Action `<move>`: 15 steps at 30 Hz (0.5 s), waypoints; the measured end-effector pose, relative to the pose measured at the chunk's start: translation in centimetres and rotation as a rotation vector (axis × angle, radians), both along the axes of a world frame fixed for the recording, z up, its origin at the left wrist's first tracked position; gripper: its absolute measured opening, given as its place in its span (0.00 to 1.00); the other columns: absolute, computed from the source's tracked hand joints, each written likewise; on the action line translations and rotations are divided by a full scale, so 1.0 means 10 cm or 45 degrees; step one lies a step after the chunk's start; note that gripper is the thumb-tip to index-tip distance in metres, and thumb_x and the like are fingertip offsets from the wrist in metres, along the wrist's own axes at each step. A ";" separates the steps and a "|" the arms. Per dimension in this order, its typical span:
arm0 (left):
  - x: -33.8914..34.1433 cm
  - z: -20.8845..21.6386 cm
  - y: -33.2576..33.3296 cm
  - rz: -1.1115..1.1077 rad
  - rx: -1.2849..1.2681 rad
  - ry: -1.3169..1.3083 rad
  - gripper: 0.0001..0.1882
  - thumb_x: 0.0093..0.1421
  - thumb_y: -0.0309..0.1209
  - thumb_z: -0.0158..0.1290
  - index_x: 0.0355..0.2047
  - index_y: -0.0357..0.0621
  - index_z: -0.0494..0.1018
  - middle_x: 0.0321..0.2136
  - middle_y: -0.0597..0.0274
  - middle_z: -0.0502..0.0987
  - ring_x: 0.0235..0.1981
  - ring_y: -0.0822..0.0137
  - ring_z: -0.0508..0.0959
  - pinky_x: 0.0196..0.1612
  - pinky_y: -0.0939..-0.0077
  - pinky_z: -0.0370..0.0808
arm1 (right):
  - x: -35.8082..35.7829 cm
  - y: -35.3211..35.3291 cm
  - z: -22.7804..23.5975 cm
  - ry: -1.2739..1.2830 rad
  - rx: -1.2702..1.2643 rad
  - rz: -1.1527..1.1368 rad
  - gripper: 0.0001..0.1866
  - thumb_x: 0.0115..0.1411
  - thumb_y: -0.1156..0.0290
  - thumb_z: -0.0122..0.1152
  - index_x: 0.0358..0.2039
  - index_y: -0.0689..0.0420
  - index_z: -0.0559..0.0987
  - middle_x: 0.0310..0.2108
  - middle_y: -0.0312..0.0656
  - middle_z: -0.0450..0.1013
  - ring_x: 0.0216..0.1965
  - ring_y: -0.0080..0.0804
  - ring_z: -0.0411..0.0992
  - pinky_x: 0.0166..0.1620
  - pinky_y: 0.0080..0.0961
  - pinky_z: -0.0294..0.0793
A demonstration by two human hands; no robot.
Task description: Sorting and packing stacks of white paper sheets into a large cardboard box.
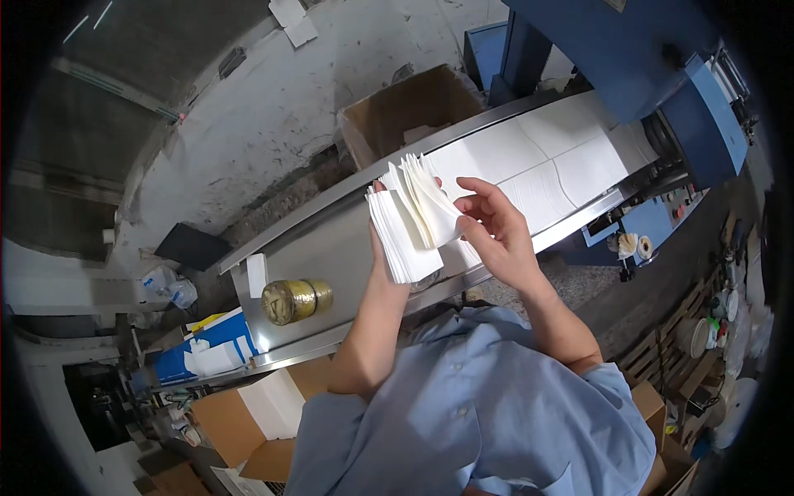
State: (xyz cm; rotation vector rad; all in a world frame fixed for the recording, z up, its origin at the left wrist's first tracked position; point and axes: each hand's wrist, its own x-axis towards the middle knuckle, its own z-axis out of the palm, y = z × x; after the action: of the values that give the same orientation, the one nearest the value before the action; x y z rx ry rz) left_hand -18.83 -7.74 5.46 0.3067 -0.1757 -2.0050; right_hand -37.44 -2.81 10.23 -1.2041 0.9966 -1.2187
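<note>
My left hand holds a thick stack of folded white paper pieces from its left side and underneath, its fingers mostly hidden. Part of the stack fans apart at the top, with cream-tinted leaves bent over to the right. At that bent edge my right hand has its thumb against the leaves, the index finger raised and curved away. Below both hands runs a long metal-edged trough. On its right part, rows of similar white paper pieces lie packed close together.
A yellowish tape-wrapped cylinder and a small white block rest at the trough's left end. Behind stands an open cardboard box; a blue machine rises at the right end. Another open carton sits lower left.
</note>
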 end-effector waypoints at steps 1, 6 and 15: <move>-0.01 0.01 0.00 0.010 0.000 0.008 0.35 0.72 0.53 0.46 0.68 0.41 0.62 0.54 0.47 0.77 0.52 0.53 0.78 0.54 0.56 0.79 | 0.00 0.00 0.00 -0.033 0.001 0.012 0.26 0.66 0.80 0.56 0.64 0.61 0.68 0.44 0.38 0.75 0.43 0.19 0.73 0.46 0.18 0.74; -0.03 0.11 0.03 0.015 -0.044 0.008 0.30 0.72 0.42 0.47 0.68 0.37 0.61 0.52 0.46 0.78 0.48 0.55 0.80 0.48 0.64 0.83 | -0.01 0.00 0.00 -0.173 0.067 0.084 0.24 0.65 0.79 0.58 0.62 0.62 0.70 0.42 0.36 0.75 0.40 0.19 0.73 0.44 0.17 0.75; 0.08 -0.09 0.11 0.232 0.028 -0.284 0.27 0.72 0.46 0.43 0.61 0.39 0.70 0.54 0.51 0.79 0.51 0.54 0.81 0.53 0.57 0.82 | -0.13 -0.10 -0.12 -0.259 0.240 0.110 0.11 0.62 0.75 0.62 0.45 0.62 0.79 0.33 0.34 0.77 0.33 0.19 0.74 0.37 0.20 0.78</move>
State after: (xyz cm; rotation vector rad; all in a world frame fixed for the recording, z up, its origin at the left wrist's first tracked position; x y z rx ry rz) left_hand -18.06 -6.68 4.55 0.5419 -0.2569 -1.7913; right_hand -38.75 -3.78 9.04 -0.9463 0.8779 -1.1282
